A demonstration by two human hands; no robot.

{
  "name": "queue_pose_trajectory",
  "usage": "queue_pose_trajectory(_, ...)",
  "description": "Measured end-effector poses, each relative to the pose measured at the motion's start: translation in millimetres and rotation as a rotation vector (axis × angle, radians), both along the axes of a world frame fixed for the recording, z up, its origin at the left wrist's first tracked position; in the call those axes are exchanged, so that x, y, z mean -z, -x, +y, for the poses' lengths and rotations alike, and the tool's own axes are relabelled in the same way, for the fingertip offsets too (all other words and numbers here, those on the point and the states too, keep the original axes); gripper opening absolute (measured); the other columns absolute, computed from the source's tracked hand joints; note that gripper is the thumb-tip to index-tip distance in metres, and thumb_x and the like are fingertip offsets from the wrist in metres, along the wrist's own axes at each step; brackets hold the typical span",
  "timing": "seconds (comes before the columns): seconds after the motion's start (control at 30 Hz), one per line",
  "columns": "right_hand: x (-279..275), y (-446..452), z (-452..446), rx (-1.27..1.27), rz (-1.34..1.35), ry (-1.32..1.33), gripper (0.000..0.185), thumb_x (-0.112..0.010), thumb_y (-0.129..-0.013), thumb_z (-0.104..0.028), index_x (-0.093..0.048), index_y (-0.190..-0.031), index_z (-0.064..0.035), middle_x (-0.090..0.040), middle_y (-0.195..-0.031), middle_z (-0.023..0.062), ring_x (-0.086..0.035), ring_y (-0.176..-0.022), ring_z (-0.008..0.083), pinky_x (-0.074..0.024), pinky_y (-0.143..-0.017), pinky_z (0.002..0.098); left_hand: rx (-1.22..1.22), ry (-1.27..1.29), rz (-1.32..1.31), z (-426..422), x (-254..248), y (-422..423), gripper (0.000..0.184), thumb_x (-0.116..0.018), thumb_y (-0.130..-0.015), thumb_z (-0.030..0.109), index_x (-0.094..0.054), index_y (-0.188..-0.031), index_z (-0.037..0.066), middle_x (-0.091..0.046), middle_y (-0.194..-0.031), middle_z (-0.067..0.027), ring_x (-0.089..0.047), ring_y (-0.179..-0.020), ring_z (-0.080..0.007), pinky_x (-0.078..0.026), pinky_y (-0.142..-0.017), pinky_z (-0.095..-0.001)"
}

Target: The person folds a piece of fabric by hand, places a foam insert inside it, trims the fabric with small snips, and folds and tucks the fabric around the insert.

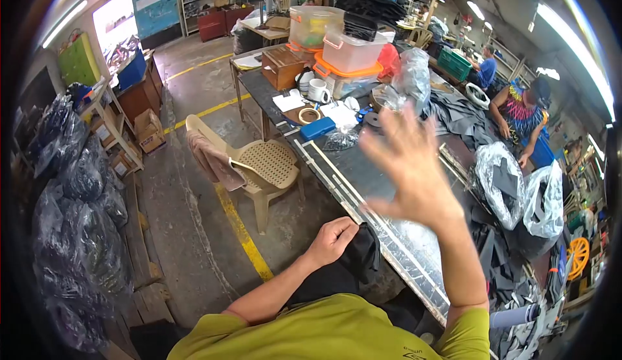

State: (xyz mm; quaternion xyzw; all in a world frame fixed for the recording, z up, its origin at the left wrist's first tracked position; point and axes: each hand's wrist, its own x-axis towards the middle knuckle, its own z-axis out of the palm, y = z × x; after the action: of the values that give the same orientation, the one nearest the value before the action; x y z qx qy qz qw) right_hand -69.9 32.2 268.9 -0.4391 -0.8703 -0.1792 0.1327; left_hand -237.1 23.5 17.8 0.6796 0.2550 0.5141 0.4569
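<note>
My left hand point(332, 240) is closed on a piece of black fabric point(363, 254) at the near edge of the worktable point(382, 195). The fabric hangs down over that edge toward my lap. Raised above the tabletop, my right hand point(414, 172) has its fingers spread and holds nothing; motion blurs the fingertips. Beyond it on the table lie a blue case point(317, 128), a roll of tape point(309, 116) and a white mug point(318, 90). Pale ruled strips run along the table's edge beneath my hands.
A plastic chair point(269, 166) with a cloth over it stands left of the table. Clear storage bins point(353, 50) sit at the far end. Plastic bags point(499, 185) and dark fabric scraps point(457, 111) lie rightward, near a co-worker point(523, 117). Wrapped bundles point(78, 243) line the left.
</note>
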Motion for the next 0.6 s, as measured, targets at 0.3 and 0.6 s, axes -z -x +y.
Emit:
queue_pose_trajectory(0.3, -148, -30, 0, -1.08, 1.039, 0.298, 0.11, -0.058, -0.087, -0.08, -0.031, -0.164, -0.007, -0.026, -0.17, 0.0276, -0.026, -0.157, 0.0485, -0.0213, -0.128, 0.064, 0.104, -0.094, 0.074, -37, -10, -58, 0.025, -0.065, -0.105, 0.014, -0.063, -0.088, -0.004, -0.055, -0.079, -0.0114, -0.055, -0.074, -0.0244, -0.047, -0.071, -0.0367)
queue_pose_trajectory(0.6, -195, 1, 9, -1.125, 0.779, -0.065, 0.121, -0.039, -0.087, -0.092, -0.012, -0.169, -0.0088, -0.01, -0.171, 0.031, -0.01, -0.159, 0.0483, -0.0147, -0.127, 0.0673, 0.059, -0.109, 0.183, -41, -23, -50, 0.025, -0.066, -0.106, 0.017, -0.066, -0.091, -0.003, -0.059, -0.081, -0.0111, -0.059, -0.075, -0.0237, -0.048, -0.072, -0.0357)
